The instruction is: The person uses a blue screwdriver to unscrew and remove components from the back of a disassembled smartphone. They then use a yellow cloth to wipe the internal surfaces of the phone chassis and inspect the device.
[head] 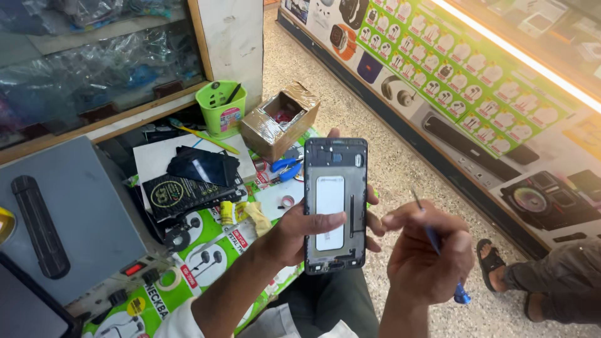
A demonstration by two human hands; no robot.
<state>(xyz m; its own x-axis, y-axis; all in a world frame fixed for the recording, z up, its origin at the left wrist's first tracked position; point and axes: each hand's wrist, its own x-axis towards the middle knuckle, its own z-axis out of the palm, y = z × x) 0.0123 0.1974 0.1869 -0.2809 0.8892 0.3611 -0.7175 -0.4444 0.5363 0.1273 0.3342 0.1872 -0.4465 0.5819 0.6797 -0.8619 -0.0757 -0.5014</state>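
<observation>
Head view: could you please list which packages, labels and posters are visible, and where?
Cardboard box: brown, taped, open, behind the phone frame.
Green cup: small pink label, beside the box.
Earphone poster: green and white, covering the bench.
Gadget poster: green grid, counter front, right.

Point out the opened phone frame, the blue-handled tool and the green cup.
opened phone frame (335, 206), head view, on its pale centre panel.
blue-handled tool (433, 239), head view, on the blue shaft by the right hand's fingers.
green cup (220, 111), head view, on its front wall.
</observation>
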